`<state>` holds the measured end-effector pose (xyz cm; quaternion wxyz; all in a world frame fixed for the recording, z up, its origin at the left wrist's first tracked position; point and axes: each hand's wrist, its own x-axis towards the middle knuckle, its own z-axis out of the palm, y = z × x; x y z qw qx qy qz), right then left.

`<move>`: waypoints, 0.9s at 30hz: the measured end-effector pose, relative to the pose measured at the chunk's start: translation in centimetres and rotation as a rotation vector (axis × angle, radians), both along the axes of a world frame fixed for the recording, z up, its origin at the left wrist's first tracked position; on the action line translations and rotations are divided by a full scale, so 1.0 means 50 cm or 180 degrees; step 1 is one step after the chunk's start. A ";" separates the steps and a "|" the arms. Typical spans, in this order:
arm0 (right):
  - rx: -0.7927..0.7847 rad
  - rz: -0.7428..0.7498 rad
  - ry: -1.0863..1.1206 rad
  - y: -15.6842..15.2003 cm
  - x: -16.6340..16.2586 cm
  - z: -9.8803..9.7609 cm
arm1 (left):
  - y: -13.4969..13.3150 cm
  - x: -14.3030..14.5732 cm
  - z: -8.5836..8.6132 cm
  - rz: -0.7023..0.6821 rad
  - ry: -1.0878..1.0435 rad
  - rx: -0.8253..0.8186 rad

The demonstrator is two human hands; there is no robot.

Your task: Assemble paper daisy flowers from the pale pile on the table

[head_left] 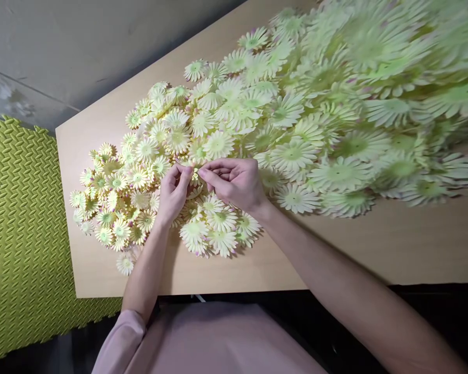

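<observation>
My left hand (pixel 173 195) is closed, with thumb and forefinger pinched together. Facing it, my right hand (pixel 236 182) is also in a pinch, its fingertips a short gap from the left ones. Whatever they grip is too small to make out. In the gap, a small yellowish piece (pixel 195 176) shows, but I cannot tell whether it is held or lies on the pile. Both hands are over a heap of pale yellow-green artificial flower heads (pixel 218 145) with pink-tipped petals. Smaller flower heads (pixel 117 182) lie to the left of my left hand.
The light wooden table (pixel 288 259) carries the heap, which spreads to the far right with larger flower heads (pixel 343 174). A green textured foam mat (pixel 23 223) lies beyond the table's left edge. Behind the table is a grey surface (pixel 101 41).
</observation>
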<state>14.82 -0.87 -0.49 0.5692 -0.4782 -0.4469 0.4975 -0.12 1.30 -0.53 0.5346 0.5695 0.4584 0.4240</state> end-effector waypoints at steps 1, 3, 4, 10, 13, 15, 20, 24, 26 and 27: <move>-0.0019 -0.0006 0.0000 0.000 0.000 0.000 | 0.000 0.000 0.000 0.0000 0.0005 -0.0008; -0.0057 -0.0006 -0.0012 0.001 0.000 0.001 | 0.000 0.000 0.000 0.0000 -0.0012 -0.0028; -0.0073 0.0000 -0.0023 0.001 0.000 0.000 | 0.000 0.000 0.000 -0.0005 -0.0027 -0.0042; -0.0089 0.0117 0.0038 0.002 0.002 -0.005 | 0.000 0.000 -0.004 0.0018 -0.0127 -0.0183; -0.0104 0.0129 0.0140 0.002 0.002 -0.004 | -0.002 0.002 -0.008 0.0146 -0.0240 -0.0263; -0.0104 0.0113 0.0193 0.003 0.003 -0.002 | -0.002 0.004 -0.011 0.0195 -0.0322 -0.0311; 0.0046 0.0048 0.0457 0.008 0.015 -0.006 | 0.002 0.005 -0.018 0.0329 -0.0577 -0.0372; 0.0100 -0.0272 0.1062 0.017 0.032 -0.010 | 0.005 0.004 -0.023 0.0390 -0.0642 -0.0359; 0.0037 -0.0614 0.1218 0.020 0.038 -0.006 | 0.005 0.004 -0.023 0.0375 -0.0706 -0.0360; 0.0013 -0.0801 0.1196 0.021 0.040 -0.003 | 0.005 0.004 -0.022 0.0349 -0.0723 -0.0358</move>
